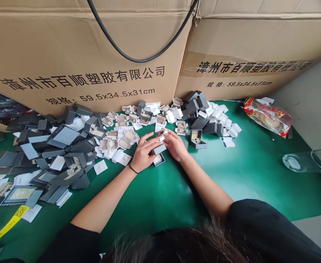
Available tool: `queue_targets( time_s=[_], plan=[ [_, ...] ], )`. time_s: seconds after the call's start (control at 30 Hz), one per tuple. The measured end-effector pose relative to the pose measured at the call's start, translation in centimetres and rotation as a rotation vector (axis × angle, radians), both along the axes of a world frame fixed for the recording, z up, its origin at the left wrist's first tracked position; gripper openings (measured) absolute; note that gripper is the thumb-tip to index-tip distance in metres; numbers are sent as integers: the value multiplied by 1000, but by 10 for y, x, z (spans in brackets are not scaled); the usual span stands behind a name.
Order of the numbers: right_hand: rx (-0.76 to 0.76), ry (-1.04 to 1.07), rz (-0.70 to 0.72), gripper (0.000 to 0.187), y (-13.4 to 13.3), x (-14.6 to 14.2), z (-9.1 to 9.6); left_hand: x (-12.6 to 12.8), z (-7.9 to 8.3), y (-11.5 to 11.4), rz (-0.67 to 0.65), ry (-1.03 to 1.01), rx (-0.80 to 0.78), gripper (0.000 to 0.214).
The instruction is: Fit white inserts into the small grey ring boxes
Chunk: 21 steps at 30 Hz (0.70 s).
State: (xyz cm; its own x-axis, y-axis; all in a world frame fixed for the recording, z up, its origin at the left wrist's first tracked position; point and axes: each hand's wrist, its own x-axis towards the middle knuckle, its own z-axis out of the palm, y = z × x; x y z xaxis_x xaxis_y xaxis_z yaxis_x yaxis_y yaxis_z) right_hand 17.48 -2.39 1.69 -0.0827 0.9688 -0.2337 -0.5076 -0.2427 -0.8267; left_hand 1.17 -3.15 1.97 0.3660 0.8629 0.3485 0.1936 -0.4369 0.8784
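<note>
At the middle of the table, my left hand [143, 152] closes round a small open grey jewellery box [158, 149], its thumb at the near side. The lid faces me, and a pale insert [157, 159] shows in the lower part. My right hand [174, 144] is at the far side of the box, fingers bent and pressed together. Between the fingertips of both hands is a small white piece [162, 136], too small to make out exactly. Past the fingertips lies a white card [158, 126]. Another open jewellery box [197, 139] stands to the right of my right hand.
A big heap of grey boxes [67, 135] covers the left side. Folded card inserts [127, 137] lie behind my hands, with more boxes [196, 104] at back right. Cartons [89, 54] wall the back. A snack bag [268, 117] and a clear cup [296, 162] lie right.
</note>
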Motion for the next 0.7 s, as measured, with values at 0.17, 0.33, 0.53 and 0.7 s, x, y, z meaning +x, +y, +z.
queue_targets(
  time_s=[0.17, 0.33, 0.53, 0.7],
  plan=[
    [-11, 71, 91, 37, -2, 0, 3, 2, 1, -1, -59, 62, 16, 36],
    [-7, 146, 88, 37, -4, -4, 6, 3, -2, -1, -68, 71, 30, 39],
    [33, 181, 135, 42, -4, -3, 2, 3, -2, 0, -64, 24, -18, 36],
    [-19, 187, 141, 48, -3, -3, 1, 2, 3, -3, -34, -44, -39, 33]
  ],
)
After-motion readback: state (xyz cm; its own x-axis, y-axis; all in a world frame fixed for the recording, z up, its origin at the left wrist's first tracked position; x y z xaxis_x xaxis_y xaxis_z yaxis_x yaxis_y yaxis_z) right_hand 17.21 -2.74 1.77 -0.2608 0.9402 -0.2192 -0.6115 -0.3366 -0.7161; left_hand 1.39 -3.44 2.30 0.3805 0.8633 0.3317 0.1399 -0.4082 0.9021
